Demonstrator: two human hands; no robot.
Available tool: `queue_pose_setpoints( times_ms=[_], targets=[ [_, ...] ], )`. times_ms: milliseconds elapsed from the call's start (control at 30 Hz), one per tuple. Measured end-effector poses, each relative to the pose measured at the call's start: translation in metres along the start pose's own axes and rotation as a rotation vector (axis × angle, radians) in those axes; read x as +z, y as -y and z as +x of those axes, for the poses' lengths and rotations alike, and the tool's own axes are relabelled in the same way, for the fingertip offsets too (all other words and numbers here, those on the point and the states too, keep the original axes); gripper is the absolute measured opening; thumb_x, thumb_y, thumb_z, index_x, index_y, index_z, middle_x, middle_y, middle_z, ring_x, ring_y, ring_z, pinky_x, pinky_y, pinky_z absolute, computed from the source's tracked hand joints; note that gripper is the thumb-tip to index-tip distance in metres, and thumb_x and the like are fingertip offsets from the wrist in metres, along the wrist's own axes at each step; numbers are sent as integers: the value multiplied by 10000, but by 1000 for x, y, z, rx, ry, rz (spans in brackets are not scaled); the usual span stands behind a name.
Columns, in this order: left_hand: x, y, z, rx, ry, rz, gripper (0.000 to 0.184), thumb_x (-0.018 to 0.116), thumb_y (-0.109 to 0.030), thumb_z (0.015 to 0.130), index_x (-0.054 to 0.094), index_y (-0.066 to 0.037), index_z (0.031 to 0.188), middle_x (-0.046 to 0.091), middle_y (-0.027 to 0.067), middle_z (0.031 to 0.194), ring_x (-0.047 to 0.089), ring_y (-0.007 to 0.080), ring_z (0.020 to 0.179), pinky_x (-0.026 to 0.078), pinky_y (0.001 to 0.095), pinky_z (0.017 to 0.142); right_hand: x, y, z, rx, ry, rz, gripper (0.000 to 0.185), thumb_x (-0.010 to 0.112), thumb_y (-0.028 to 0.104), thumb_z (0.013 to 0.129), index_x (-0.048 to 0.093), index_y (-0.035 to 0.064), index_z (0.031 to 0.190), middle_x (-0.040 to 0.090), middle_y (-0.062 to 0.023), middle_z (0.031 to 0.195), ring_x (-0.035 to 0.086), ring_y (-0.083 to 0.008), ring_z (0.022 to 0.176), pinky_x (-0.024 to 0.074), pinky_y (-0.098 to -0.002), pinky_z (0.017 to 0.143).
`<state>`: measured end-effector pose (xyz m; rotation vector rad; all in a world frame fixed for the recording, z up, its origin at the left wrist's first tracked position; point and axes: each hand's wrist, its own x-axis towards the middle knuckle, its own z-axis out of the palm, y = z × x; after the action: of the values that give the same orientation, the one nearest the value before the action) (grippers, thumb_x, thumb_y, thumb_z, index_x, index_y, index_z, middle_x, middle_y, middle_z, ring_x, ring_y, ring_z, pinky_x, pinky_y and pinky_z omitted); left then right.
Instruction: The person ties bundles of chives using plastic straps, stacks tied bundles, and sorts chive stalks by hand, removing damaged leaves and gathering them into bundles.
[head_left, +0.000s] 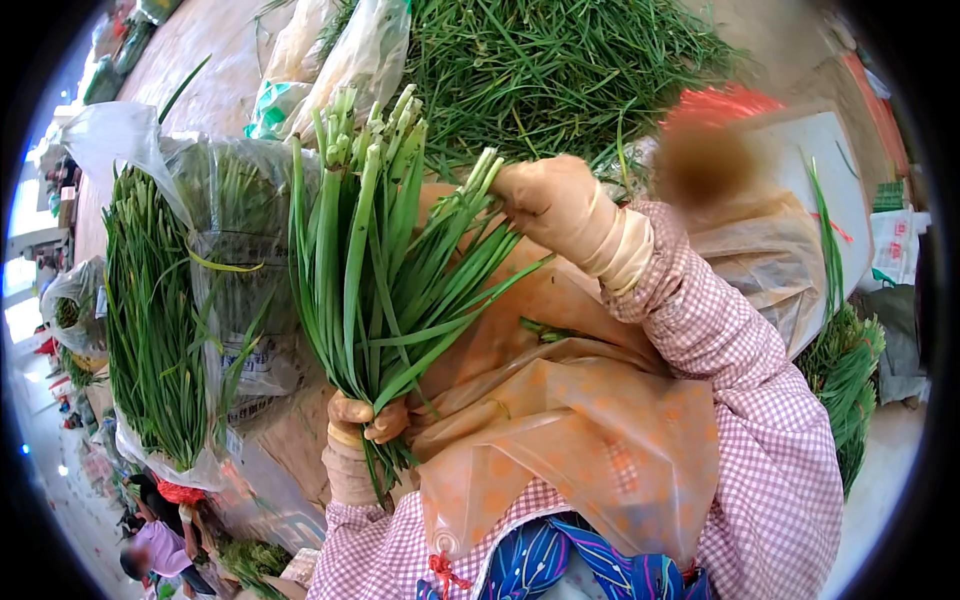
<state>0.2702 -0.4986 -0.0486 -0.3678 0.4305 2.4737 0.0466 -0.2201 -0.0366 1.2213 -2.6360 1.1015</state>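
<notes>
Leaves (540,85) and bagged greens (155,330) lie near the held bunch (360,270).

Left of tan surface (215,45): pale floor (85,515), glaring white patches of light (24,322). Right of surface: pale floor again.

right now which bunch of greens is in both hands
The fanned chive bunch, left hand low, right hand high; neither touches the bagged greens at left, the heaped pile beyond or the far-right bundle.
</notes>
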Motion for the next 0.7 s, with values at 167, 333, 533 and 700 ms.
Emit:
queue_pose_setpoints(
  times_ms=[167, 333, 533, 700],
  targets=[
    [-6, 3, -1, 17, 4, -30, 481, 662, -102, 739, 501, 110, 1139, 522, 113, 636, 424, 115, 400, 322, 253, 346, -21, -81, -14, 763, -402, 758, 125, 568, 24, 855, 632, 29, 961, 633, -49, 667, 590, -132, 547, 494, -273, 489],
    [1, 2, 2, 13, -24, -18, 476, 657, -97, 738, 502, 109, 1139, 525, 116, 641, 433, 118, 406, 325, 251, 347, -38, -38, -4, 784, 56, 1003, 474, 659, 336, 869, 554, 67, 1245, 650, -74, 1052, 630, -132, 843, 512, -296, 773],
    [9, 3, -1, 44, -98, -4, 475, 661, -83, 716, 510, 101, 1127, 538, 127, 643, 436, 120, 397, 327, 240, 340, -34, 5, 19, 555, 483, 765, 241, 652, 213, 877, 672, 32, 1034, 665, -23, 875, 593, -119, 783, 497, -266, 719],
    [12, 6, -4, 77, -124, 12, 476, 662, -83, 712, 511, 101, 1124, 541, 128, 643, 435, 119, 394, 326, 238, 338, -5, 1, 2, 187, 179, 678, 122, 619, 71, 882, 671, 11, 975, 663, -30, 880, 581, -102, 798, 486, -256, 741]
  ],
)
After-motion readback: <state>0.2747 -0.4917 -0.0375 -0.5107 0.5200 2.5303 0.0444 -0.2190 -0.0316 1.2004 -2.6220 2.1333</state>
